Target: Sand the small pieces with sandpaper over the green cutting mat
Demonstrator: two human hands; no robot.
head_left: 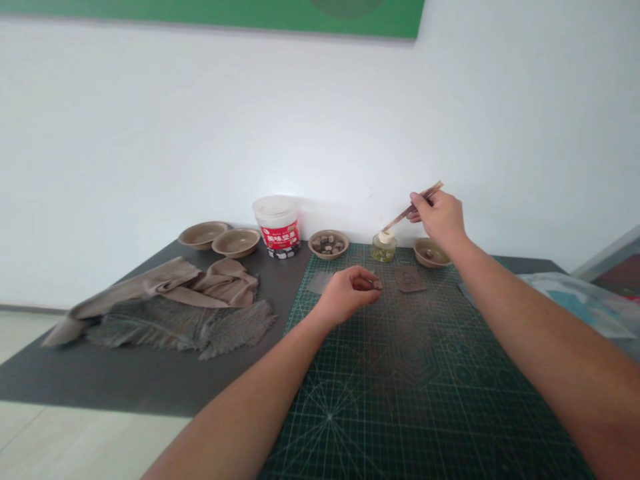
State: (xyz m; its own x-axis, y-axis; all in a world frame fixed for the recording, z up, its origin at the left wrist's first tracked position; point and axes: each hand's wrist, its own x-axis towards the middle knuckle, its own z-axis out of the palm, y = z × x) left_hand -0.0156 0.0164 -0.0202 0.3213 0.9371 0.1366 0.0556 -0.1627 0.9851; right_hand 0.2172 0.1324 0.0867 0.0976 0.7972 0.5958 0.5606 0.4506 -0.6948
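L hand (pixel 347 293) pinches small brown piece (pixel 377 285) over mat (pixel 350 387), prob. by edge to leave most uncovered. R hand (pixel 440 217) grips stick (pixel 403 215) well above tip, w/ tip by mouth of jar (pixel 383 251), prob. keeping hand clear. Bowl (pixel 329 257) w/ similar bits (pixel 328 246) is L of jar.

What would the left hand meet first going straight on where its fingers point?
Probably the brown square on the green mat, though the left hand may pass above it; its height is unclear.
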